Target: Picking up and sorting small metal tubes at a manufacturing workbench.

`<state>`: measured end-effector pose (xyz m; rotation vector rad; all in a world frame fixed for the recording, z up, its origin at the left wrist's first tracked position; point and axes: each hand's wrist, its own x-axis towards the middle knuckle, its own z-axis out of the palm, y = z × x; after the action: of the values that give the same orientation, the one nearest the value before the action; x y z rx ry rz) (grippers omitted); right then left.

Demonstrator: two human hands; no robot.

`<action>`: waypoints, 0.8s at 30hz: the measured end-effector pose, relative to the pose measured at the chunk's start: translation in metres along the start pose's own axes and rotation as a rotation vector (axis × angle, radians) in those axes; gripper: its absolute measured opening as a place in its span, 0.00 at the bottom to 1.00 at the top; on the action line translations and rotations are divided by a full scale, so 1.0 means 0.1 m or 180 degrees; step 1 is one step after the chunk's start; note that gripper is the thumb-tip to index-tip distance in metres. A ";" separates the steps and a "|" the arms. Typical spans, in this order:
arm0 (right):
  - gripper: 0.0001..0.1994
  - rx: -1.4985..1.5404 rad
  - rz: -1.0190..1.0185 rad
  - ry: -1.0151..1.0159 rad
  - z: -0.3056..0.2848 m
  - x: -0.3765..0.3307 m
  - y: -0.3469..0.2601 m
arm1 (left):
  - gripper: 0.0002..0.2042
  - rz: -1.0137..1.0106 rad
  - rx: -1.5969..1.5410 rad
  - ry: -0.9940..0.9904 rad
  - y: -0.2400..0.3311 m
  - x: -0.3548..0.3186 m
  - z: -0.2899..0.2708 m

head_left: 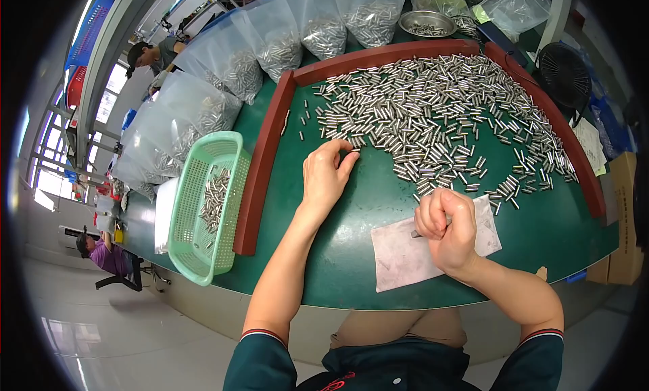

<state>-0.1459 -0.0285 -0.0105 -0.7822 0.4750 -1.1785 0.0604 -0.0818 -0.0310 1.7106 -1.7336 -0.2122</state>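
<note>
A broad heap of short, shiny metal pins (405, 107) lies spread over the green tabletop. At its near left edge my left hand (326, 174) is closed in a pinch, with a single pin (356, 149) at the tips of thumb and forefinger. My right hand (447, 230) is curled into a fist above a stained whitish cloth (399, 262). The end of a metal pin (415, 234) pokes out from that fist on its left side; anything else inside it is hidden by the fingers.
Dark red wooden rails (265, 168) border the heap. A green plastic basket (177, 239) with more pins stands left. Clear bags (277, 53) of pins line the back, beside a metal bowl (427, 19). A black fan (564, 73) is at right; two people work farther off.
</note>
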 end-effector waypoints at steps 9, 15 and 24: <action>0.17 0.0091 -0.0344 0.0066 -0.07 0.04 -0.07 | 0.04 -0.0380 -0.0905 -0.0991 0.39 -0.23 -0.16; 0.17 0.0183 -0.0347 0.0162 -0.07 0.06 -0.08 | 0.04 0.0274 -0.0917 -0.1746 0.69 -0.65 -0.11; 0.18 0.0032 -0.0186 0.0317 -0.08 0.03 -0.01 | 0.04 0.0089 -0.0852 -0.1840 0.70 -0.65 -0.08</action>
<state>-0.1507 -0.0341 -0.0147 -0.7353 0.5310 -1.2776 0.0013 -0.0101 -0.0084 1.5116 -2.0115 -0.9596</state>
